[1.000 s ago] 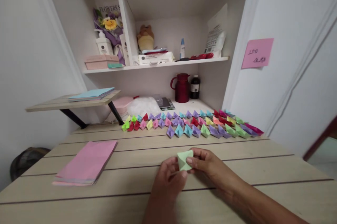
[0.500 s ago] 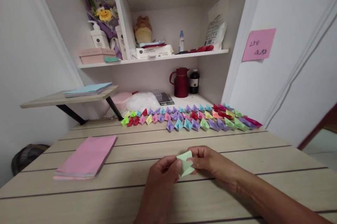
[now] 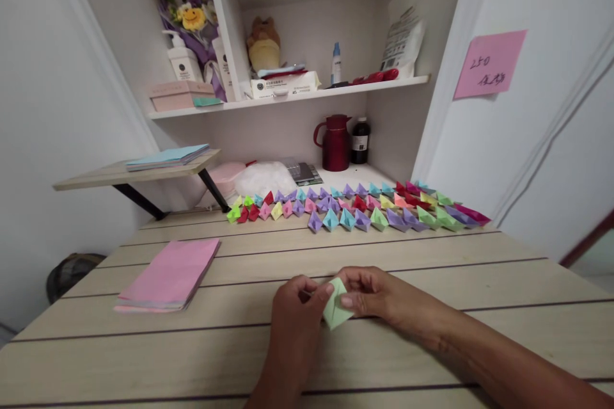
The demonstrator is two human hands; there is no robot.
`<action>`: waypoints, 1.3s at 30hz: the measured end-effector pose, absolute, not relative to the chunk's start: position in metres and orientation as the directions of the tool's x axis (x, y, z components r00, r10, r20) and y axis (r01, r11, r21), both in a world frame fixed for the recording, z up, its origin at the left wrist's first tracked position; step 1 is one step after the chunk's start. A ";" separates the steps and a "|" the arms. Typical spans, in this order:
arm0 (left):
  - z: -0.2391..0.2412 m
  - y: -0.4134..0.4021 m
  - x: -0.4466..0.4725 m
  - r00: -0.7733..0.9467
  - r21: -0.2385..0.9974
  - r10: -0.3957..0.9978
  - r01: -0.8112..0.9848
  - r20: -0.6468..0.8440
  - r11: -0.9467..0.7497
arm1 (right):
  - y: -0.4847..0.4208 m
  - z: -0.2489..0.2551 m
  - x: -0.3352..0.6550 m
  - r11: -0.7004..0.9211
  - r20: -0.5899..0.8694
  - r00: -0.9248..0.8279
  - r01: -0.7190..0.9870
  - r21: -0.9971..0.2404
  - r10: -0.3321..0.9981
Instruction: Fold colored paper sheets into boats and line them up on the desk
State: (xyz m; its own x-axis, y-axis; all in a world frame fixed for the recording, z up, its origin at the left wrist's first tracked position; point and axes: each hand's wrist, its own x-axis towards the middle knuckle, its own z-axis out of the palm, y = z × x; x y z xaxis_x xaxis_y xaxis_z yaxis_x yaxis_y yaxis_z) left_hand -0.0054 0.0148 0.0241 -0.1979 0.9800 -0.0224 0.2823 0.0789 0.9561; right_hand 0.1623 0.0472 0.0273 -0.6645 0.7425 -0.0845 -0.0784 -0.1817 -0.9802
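A folded light-green paper (image 3: 338, 315) sits between two hands, above the table (image 3: 259, 254). The left hand (image 3: 298, 308) pinches its left edge; the right hand (image 3: 370, 292) pinches the right, thumb on its face. Beyond both hands stand rows of colourful paper boats (image 3: 330, 220).

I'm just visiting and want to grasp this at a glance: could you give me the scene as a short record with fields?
Left hand: pinching the green paper
Right hand: holding the same paper
Green paper: folded, between both hands
Paper boats: many colours, rowed along the table's far side
Pink sheets: stacked, table's left
Blue-topped stack: on the raised stand
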 end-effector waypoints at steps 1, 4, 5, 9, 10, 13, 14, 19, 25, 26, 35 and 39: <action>0.023 0.015 -0.005 -0.192 0.963 0.981 0.258 -0.033 0.083 | 0.047 0.028 0.161 -0.178 -0.083 -0.646 -0.083 -0.981 0.758; 0.022 0.016 -0.002 -0.166 0.967 0.985 0.241 -0.040 0.080 | 0.048 0.025 0.159 -0.156 -0.105 -0.570 -0.041 -0.987 0.815; 0.021 0.016 0.000 -0.153 0.965 0.988 0.250 -0.039 0.076 | 0.050 0.023 0.158 -0.134 -0.107 -0.547 -0.010 -0.991 0.830; 0.020 0.014 -0.003 -0.098 0.928 0.995 0.366 -0.032 0.066 | 0.058 0.014 0.162 0.209 0.020 -0.502 0.324 -0.923 0.865; 0.020 0.014 -0.007 -0.093 0.901 0.996 0.429 -0.017 0.055 | 0.060 0.012 0.163 0.333 0.091 -0.496 0.424 -0.842 0.863; 0.019 0.011 -0.024 -0.061 0.715 0.987 0.696 0.148 -0.064 | 0.067 0.007 0.163 0.475 0.195 -0.483 0.566 -0.674 0.853; 0.019 0.010 -0.030 -0.007 0.632 0.976 0.763 0.218 -0.136 | 0.068 0.005 0.161 0.471 0.196 -0.473 0.580 -0.665 0.859; 0.011 0.008 -0.041 0.417 0.171 0.794 0.830 0.442 -0.531 | 0.074 0.001 0.150 0.440 0.190 -0.425 0.631 -0.639 0.885; -0.001 0.014 -0.028 0.610 0.043 0.687 0.734 0.395 -0.677 | 0.074 0.000 0.144 0.440 0.185 -0.421 0.661 -0.609 0.888; -0.001 0.014 -0.027 0.596 0.073 0.716 0.748 0.364 -0.660 | 0.073 0.000 0.145 0.444 0.187 -0.425 0.660 -0.605 0.886; 0.010 0.014 -0.032 0.540 0.358 0.823 0.743 0.178 -0.565 | 0.067 0.019 0.178 0.643 0.203 -0.708 0.433 -0.631 0.677; 0.010 0.016 -0.034 0.473 0.494 0.864 0.718 0.171 -0.491 | 0.069 0.025 0.185 0.647 0.109 -0.755 0.467 -0.603 0.647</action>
